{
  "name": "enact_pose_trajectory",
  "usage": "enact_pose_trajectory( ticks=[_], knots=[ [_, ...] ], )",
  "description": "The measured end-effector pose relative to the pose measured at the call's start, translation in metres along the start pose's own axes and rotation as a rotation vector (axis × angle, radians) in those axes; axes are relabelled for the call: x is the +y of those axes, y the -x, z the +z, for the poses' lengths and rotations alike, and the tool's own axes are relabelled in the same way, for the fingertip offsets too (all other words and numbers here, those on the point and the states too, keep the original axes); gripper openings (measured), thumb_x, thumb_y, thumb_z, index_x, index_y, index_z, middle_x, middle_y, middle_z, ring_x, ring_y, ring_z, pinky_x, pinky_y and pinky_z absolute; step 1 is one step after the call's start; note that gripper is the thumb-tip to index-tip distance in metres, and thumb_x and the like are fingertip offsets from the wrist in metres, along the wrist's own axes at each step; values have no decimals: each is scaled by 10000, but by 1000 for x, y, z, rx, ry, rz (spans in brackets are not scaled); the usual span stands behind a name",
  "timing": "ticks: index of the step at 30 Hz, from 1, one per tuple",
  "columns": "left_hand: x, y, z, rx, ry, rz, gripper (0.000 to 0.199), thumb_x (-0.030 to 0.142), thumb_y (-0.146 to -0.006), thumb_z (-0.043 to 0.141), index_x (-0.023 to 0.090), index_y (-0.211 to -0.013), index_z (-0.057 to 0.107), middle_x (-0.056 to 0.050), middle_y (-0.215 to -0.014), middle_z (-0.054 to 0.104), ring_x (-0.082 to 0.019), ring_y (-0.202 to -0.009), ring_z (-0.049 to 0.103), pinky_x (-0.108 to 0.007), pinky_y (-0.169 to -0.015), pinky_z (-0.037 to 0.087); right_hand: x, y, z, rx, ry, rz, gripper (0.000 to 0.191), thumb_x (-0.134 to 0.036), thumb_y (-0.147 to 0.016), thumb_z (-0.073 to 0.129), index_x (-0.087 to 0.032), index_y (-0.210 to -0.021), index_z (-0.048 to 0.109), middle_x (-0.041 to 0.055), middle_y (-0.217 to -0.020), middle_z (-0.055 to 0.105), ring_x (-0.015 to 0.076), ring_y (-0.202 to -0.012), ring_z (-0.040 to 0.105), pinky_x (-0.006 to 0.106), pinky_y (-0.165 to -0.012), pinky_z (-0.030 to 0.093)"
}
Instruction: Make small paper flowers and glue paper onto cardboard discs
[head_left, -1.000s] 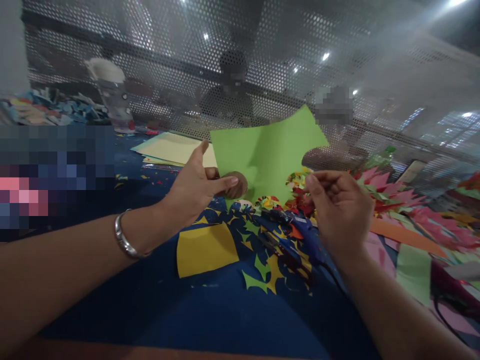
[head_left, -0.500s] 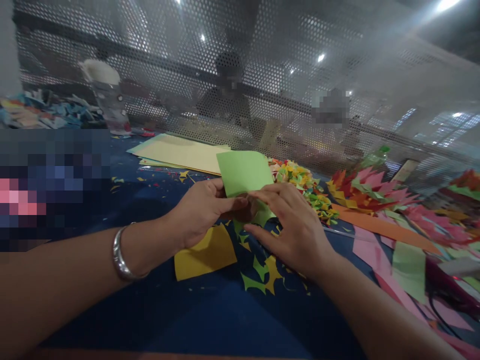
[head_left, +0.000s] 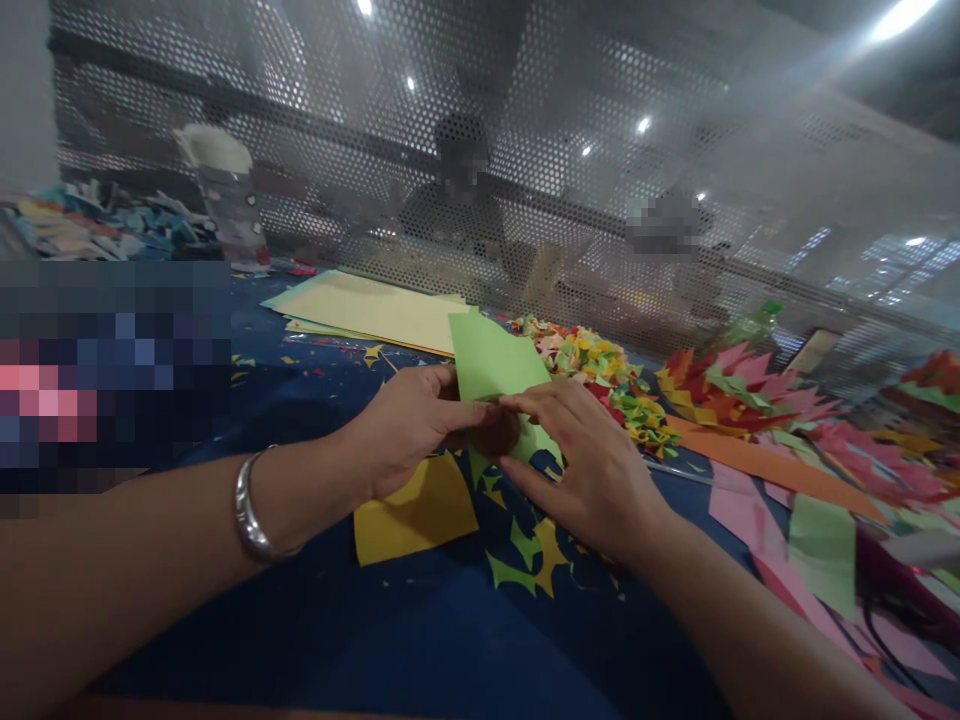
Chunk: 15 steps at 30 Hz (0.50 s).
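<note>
A light green sheet of paper (head_left: 491,350) stands tilted between my hands, its upper part bent over. My left hand (head_left: 409,420) pinches its left side, the thumb lying across the front. My right hand (head_left: 589,450) is at its right side, with the forefinger near my left thumb tip and the thumb lower down. Where the right fingertips meet the paper is partly hidden. Under my left hand a mustard-yellow piece of paper (head_left: 416,515) lies on the dark blue tabletop (head_left: 375,640). Green and yellow star-like paper scraps (head_left: 525,565) lie beside it.
Pale yellow sheets (head_left: 375,305) are stacked behind my hands. To the right are a heap of small coloured scraps (head_left: 592,360), zigzag-cut paper pieces (head_left: 739,375) and paper strips (head_left: 757,510). A clear cup (head_left: 232,215) stands back left, before a perforated screen (head_left: 315,130).
The green sheet has tilted and its top right has bent down more. Both hands have shifted slightly right in view, staying at the paper.
</note>
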<state>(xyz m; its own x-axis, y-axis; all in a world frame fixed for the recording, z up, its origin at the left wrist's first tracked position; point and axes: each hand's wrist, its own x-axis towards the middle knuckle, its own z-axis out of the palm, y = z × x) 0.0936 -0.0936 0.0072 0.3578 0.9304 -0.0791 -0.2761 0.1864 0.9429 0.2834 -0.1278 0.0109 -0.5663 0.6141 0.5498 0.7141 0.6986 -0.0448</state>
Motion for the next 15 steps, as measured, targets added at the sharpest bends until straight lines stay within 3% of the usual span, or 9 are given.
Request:
enact_pose_trajectory(
  ticks=[7, 12, 15],
  knots=[
    [-3, -2, -2, -23, -2, 125, 233, 208, -649, 822, 102, -834, 730, -82, -797, 750, -170, -699, 674, -291, -713, 520, 1, 0, -1, 41, -70, 46, 348, -297, -886, 677, -127, -1183, 613, 108, -1063, 632, 237, -1006, 579, 369, -879, 484],
    [-1, -6, -4, 57, 22, 261, 207, 222, -667, 812, 122, -823, 722, -50, -783, 726, -169, -711, 648, -300, -706, 517, 1, 1, -4, 72, -220, 294, 136, -287, -902, 644, -166, -963, 659, 30, -825, 618, 147, -711, 578, 267, -625, 468],
    [2, -6, -2, 77, 75, 314, 191, 227, -679, 803, 134, -814, 704, -39, -791, 711, -167, -725, 637, -310, -723, 519, 2, 0, -5, 33, -376, 463, 208, -366, -926, 611, -179, -853, 665, 12, -737, 621, 134, -650, 562, 252, -578, 442]
  ],
)
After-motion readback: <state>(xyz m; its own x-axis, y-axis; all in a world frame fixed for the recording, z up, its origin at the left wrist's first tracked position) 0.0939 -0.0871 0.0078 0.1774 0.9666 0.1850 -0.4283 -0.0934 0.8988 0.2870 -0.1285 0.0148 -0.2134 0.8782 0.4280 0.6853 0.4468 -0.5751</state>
